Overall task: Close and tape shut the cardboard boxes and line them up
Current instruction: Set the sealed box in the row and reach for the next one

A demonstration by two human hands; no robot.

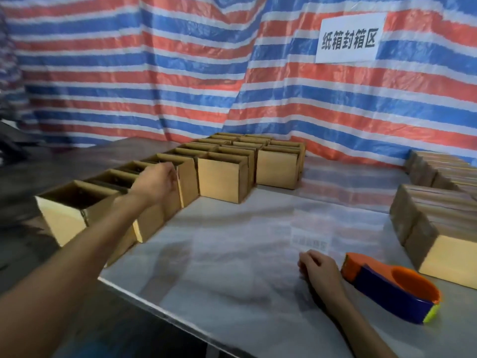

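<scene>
Several open cardboard boxes [222, 177] stand in rows at the left and back of the table. My left hand [157, 180] reaches over the row and grips the upright flap of one open box [187, 182]. My right hand [318, 268] rests on the table with fingers loosely curled, holding nothing. Just right of it lies an orange and blue tape dispenser [392, 290], apart from the hand. Closed, taped boxes [423, 223] are lined up along the right side.
The table [232, 249] has a pale glossy top, and its front edge runs diagonally near my arms. A red, white and blue striped tarp [154, 73] hangs behind, with a white paper sign [349, 40] on it. Dark clutter sits at far left.
</scene>
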